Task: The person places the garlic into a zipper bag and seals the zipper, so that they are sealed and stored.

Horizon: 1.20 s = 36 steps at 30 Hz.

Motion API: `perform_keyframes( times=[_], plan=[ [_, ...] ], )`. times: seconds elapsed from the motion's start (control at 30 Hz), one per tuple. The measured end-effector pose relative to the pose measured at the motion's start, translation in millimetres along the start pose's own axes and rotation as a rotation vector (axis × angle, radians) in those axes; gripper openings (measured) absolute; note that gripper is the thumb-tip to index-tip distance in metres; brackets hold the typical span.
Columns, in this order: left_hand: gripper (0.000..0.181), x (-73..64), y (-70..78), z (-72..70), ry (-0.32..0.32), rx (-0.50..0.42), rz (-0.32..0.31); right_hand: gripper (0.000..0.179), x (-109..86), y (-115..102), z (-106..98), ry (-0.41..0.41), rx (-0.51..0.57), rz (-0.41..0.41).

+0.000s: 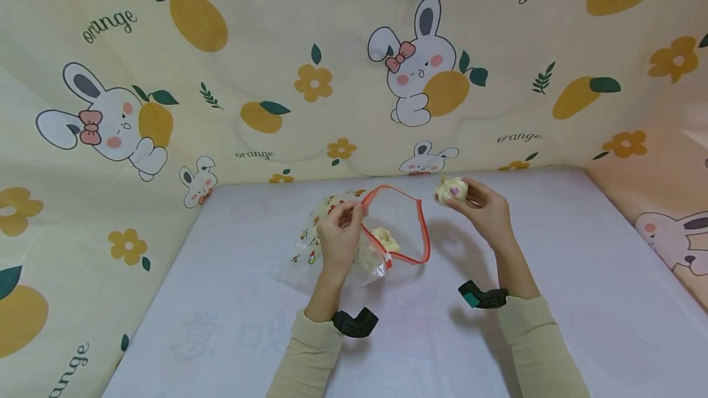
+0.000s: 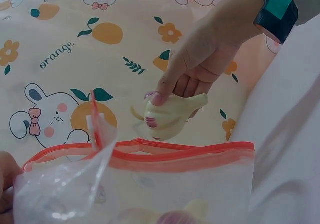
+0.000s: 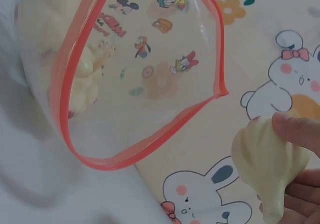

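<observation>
A clear zip bag [image 1: 310, 257] with a red-edged mouth and cartoon prints lies on its side on the table, its mouth spread wide toward the right. My left hand [image 1: 340, 235] pinches the red rim of that mouth. Pale garlic bulbs [image 3: 85, 84] show inside the bag; how many cannot be made out. To the right of the mouth, my right hand [image 1: 487, 210] holds another garlic bulb [image 1: 451, 191] in the air, cream with purple patches. In the right wrist view its stem end points down, and thumb and fingers grip its sides.
The pale table [image 1: 232, 300] runs back to a printed cloth [image 1: 343, 35] with rabbits and oranges, which stands behind and at both sides. Each wrist wears a black camera band [image 1: 482, 295].
</observation>
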<state>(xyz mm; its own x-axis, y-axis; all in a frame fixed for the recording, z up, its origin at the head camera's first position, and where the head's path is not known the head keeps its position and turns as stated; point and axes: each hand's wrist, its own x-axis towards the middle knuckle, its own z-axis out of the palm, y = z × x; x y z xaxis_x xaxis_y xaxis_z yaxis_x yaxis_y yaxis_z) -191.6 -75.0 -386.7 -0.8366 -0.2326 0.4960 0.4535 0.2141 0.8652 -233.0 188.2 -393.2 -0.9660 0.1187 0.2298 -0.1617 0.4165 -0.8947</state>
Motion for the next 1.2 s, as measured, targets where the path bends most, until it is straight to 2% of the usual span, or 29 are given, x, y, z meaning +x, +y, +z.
perform_keyframes(
  times=[0.23, 0.5, 0.77, 1.0, 1.2],
  plan=[
    [0.018, -0.2, 0.3, -0.1, -0.006, -0.004, -0.018, 0.059, -2.3, -8, 0, 0.026, 0.024, -0.024],
    [0.019, 0.3, -0.9, -0.2, -0.004, -0.002, -0.010, 0.059, -6.8, -17, 0, 0.042, 0.077, -0.031],
    [0.018, 0.2, -1.0, 0.5, -0.003, 0.010, -0.004, 0.061, -10.1, -24, -2, 0.024, 0.135, -0.035],
    [0.020, -0.1, -0.6, 0.0, -0.005, 0.014, -0.019, 0.062, -13.3, -30, -5, 0.005, 0.147, -0.036],
    [0.020, 0.0, 0.6, -0.4, -0.007, 0.017, -0.018, 0.061, -15.8, -33, -5, -0.018, 0.145, -0.069]
  ],
)
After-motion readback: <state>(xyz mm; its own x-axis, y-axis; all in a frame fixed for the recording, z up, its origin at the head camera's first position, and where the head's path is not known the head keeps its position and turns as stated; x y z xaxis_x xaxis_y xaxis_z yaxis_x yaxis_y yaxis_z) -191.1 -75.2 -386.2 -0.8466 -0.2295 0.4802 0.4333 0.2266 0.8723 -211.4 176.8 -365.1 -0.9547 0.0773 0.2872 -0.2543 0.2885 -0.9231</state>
